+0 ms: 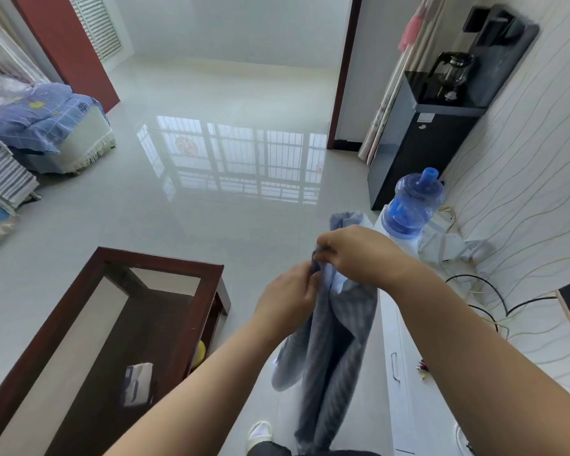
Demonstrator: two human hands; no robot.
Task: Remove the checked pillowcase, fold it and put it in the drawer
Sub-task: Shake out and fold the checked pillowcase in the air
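Both hands, left hand (288, 292) and right hand (356, 255), pinch the top edge of the hanging pillowcase (336, 340), fingers clamped on fabric, beside white cabinet (399, 350).

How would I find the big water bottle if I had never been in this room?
Look along the wavy-striped wall on the right to the tall black water dispenser. Just in front of it, on the end of the low white cabinet, stands the water bottle. It is the only see-through blue, round thing there.
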